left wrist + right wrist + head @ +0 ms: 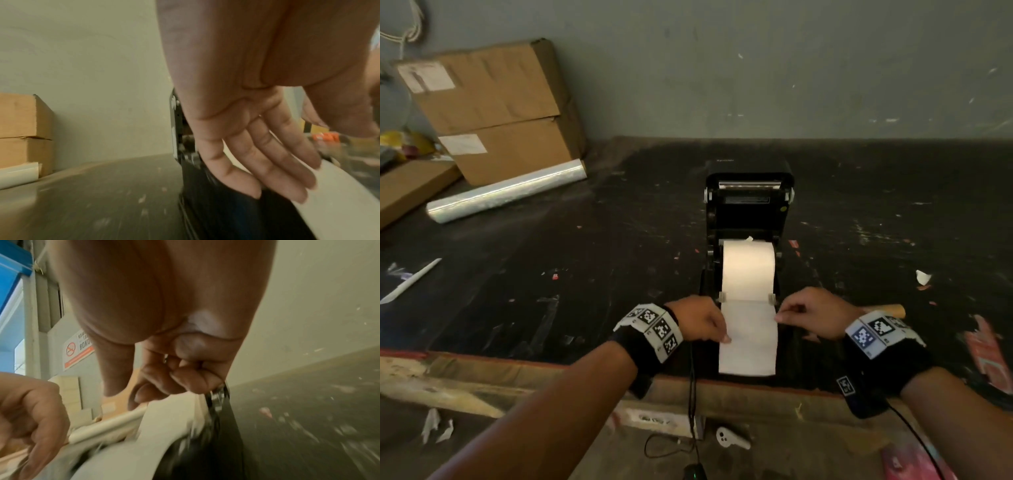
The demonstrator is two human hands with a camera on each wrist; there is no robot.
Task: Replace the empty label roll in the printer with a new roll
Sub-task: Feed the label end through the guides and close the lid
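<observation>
The black label printer (748,209) stands open on the dark table, lid tilted back. A white label roll (748,267) sits in its bay, and a white label strip (750,342) runs from it toward me past two small guides. My left hand (722,334) holds the strip's left edge, thumb on top; in the left wrist view its fingers (277,162) lie straight against the strip (339,203). My right hand (779,317) pinches the strip's right edge with curled fingers (185,379).
Stacked cardboard boxes (493,102) and a roll of clear film (506,190) sit at the back left. A brown cardboard tube (890,310) lies behind my right wrist. A black cable (692,394) drops over the table's front edge (517,363). Paper scraps dot the table.
</observation>
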